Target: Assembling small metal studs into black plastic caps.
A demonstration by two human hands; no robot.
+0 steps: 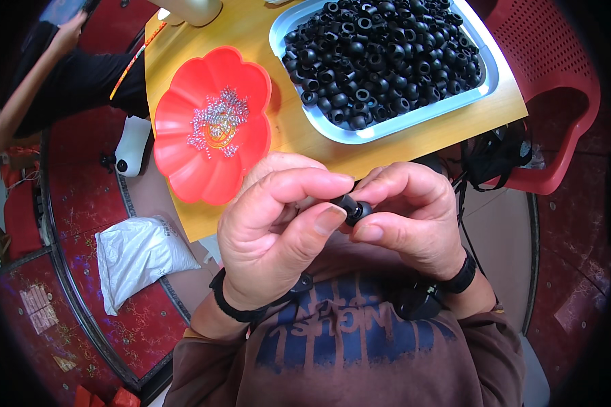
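Observation:
Close in front of my chest, both hands meet on a small black plastic piece (362, 211) with a rounded end. My left hand (275, 227) pinches its straighter end between thumb and forefinger. The thumb and fingers of my right hand (414, 220) close on the rounded end. My fingers partly cover the piece, so I cannot tell whether it is one part or two. Beyond my left hand, a red scalloped bowl (181, 159) holds a heap of tiny shiny metal pieces (218, 121). Farther right, a pale blue-white tray (352, 137) is piled with black plastic parts (387, 57).
The bowl and tray stand on a yellow wooden table (288, 139). A red plastic chair (586, 132) is at the right. Left of the table are a white bag (141, 261), a white rounded device (134, 144) and another person's arm (30, 85). A pale cylinder (195, 9) stands at the far edge.

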